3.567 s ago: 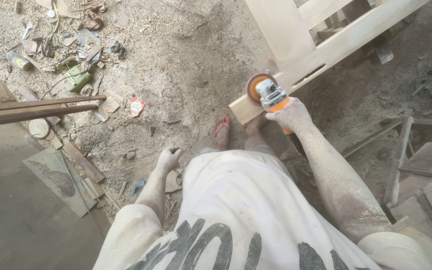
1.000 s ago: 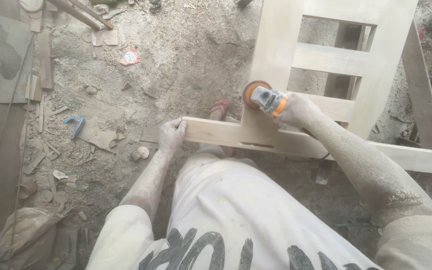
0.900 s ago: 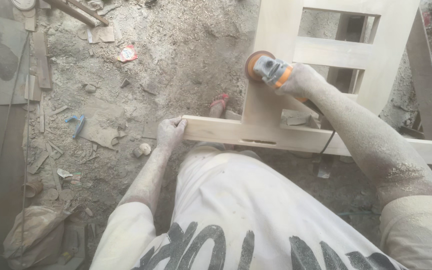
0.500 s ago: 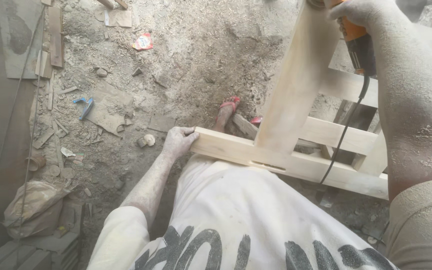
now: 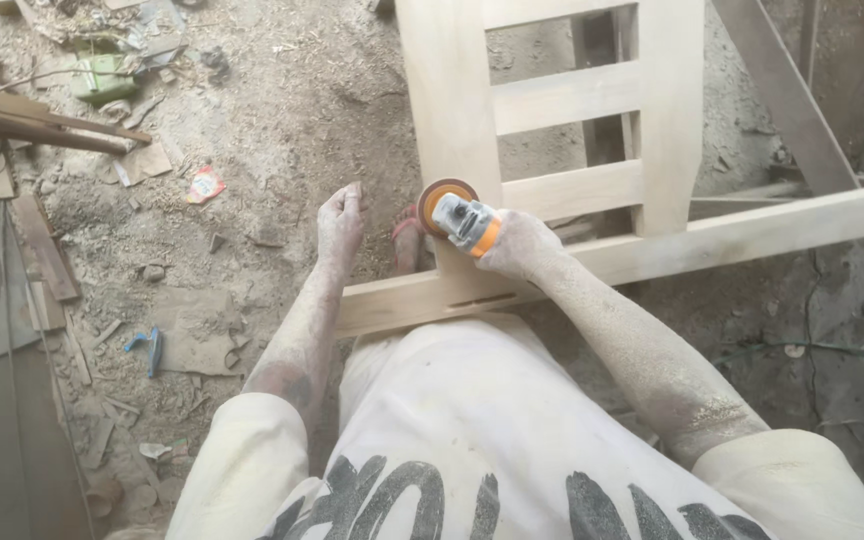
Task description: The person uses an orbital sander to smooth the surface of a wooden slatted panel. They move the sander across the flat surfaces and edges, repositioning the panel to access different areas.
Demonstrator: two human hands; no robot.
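A pale wooden frame (image 5: 562,100) with cross slats stands in front of me, its long bottom rail (image 5: 752,235) running left to right. My right hand (image 5: 517,245) grips an orange and grey angle grinder (image 5: 462,220); its round sanding disc (image 5: 445,195) lies against the frame's left upright, near where it meets the rail. My left hand (image 5: 340,220) hovers over the floor just beyond the rail's left end, fingers loosely extended, holding nothing. Both arms are coated in sawdust.
The floor is covered in sawdust and wood scraps. A red sandal (image 5: 407,228) shows beside the grinder. Dark bars (image 5: 42,120) lie at the far left, with a green container (image 5: 102,75), a small red packet (image 5: 204,185) and a blue clip (image 5: 147,345). Timber pieces (image 5: 782,95) lean at right.
My right hand brought the grinder down from high on the upright to its base by the rail. My left hand let go of the rail's end and now hangs free.
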